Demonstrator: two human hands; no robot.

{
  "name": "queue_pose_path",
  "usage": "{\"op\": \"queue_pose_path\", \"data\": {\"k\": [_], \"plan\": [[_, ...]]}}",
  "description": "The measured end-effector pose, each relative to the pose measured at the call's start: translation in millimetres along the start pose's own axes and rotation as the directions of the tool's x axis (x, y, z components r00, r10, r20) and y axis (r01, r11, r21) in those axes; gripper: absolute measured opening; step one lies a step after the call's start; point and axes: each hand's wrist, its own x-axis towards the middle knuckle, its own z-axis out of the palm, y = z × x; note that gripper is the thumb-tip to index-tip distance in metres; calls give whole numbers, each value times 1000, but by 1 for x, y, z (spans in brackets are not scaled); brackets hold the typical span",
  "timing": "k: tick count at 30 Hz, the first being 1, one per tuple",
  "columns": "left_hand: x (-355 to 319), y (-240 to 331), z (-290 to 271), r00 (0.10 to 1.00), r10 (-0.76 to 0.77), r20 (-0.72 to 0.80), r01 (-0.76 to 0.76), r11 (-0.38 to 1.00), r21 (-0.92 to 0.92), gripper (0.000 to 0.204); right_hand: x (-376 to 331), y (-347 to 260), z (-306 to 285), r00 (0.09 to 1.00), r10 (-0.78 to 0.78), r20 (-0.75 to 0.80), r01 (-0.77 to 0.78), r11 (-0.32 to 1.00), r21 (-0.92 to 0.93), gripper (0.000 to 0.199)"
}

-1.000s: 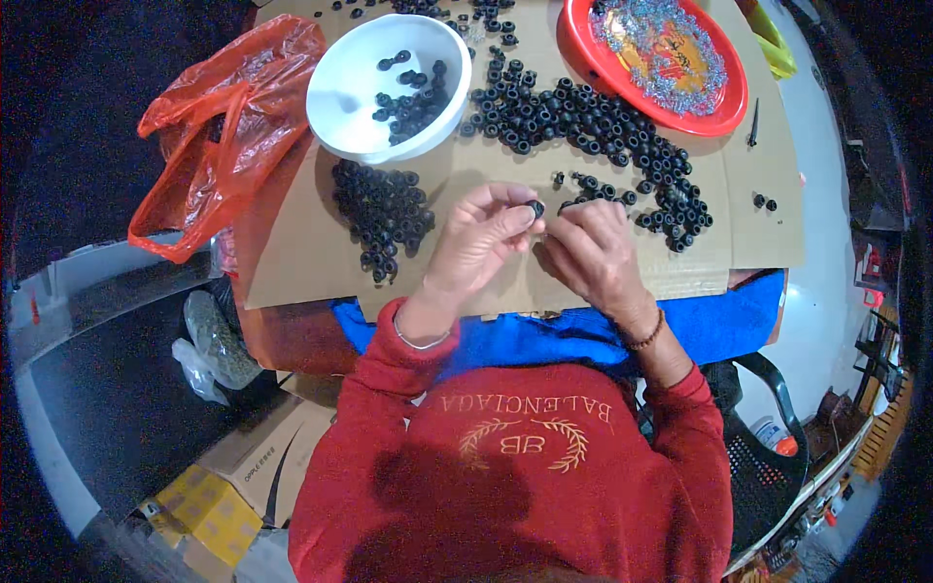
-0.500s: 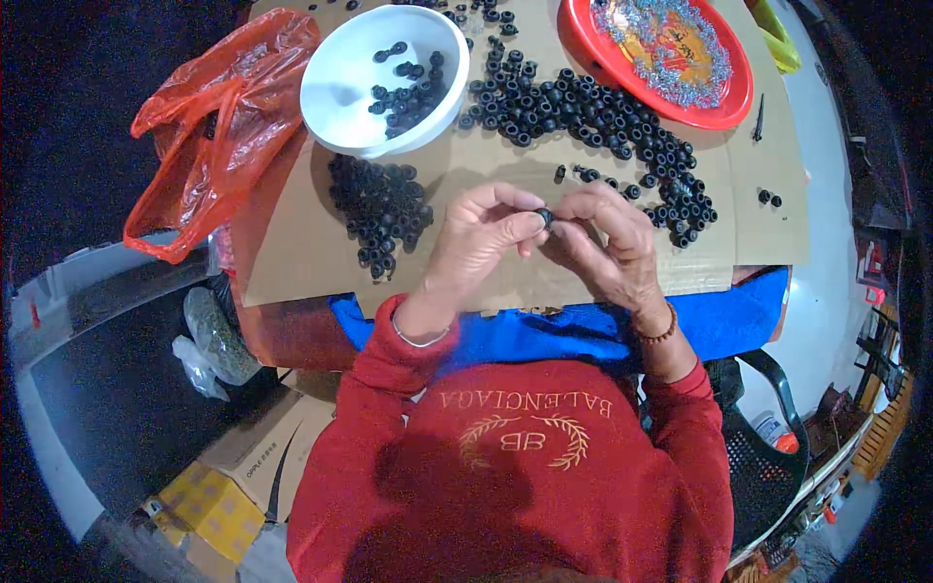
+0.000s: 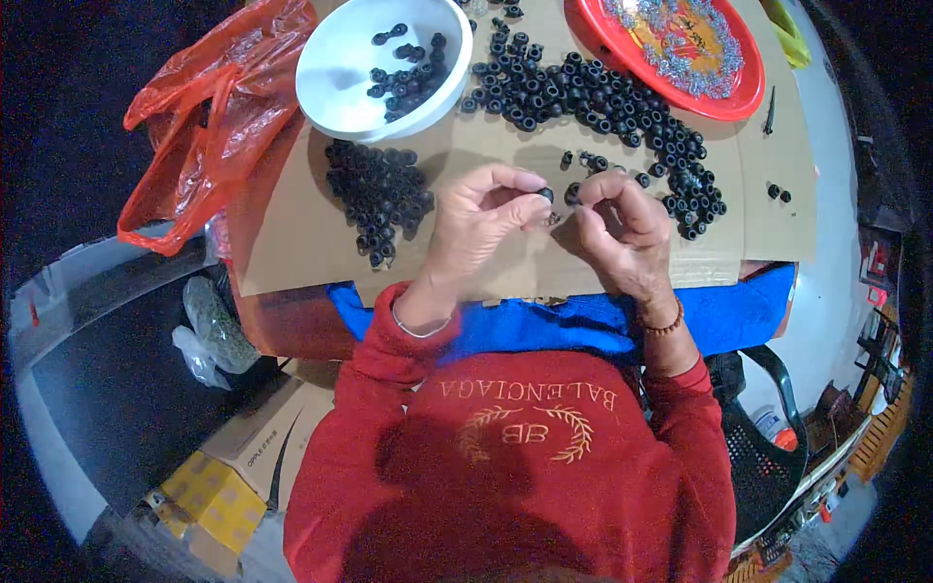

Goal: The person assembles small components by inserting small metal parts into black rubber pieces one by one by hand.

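Above the cardboard, my left hand (image 3: 481,219) pinches a small black rounded piece (image 3: 546,194) between thumb and fingertips. A tiny shiny thing (image 3: 554,220) shows just below those fingertips; its kind is too small to tell. My right hand (image 3: 627,228) is a short way to the right, thumb and forefinger closed on another small black ring-like piece (image 3: 573,193). A gap separates the two hands. Beyond my left hand sits a heap of black round pieces (image 3: 374,194). A larger spread of black hollow pieces (image 3: 583,92) covers the cardboard beyond my right hand.
At the far left stands a white bowl (image 3: 326,87) with some black joined pieces inside. A red plastic bag (image 3: 209,107) lies left of it. A red tray (image 3: 748,92) holding many small clear pieces is far right. Blue cloth (image 3: 544,325) hangs along the near edge of the cardboard (image 3: 292,243).
My hands have moved apart; they were together at one black piece. My right hand has shifted slightly right, with a black piece at its fingertips. The view has tilted a little.
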Motion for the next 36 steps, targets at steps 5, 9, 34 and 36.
{"op": "queue_pose_path", "data": {"k": [5, 9, 34, 36], "plan": [[3, -1, -3, 999, 8, -54, -8, 1000, 7, 16, 3, 8, -8, 945, -322, 64, 298, 760, -577, 17], [5, -2, -3, 998, 12, -62, -11, 1000, 14, 16, 1, 7, -6, 952, -278, 126, 284, 656, -699, 21], [0, -11, -4, 968, -127, 216, 217, 855, -471, 15, -14, -18, -5, 998, -59, -31, 59, 998, 0, 14], [-1, -12, -4, 967, -133, 216, 221, 858, -464, 15, -15, -18, -4, 997, -77, -31, 78, 996, 31, 13]]}}
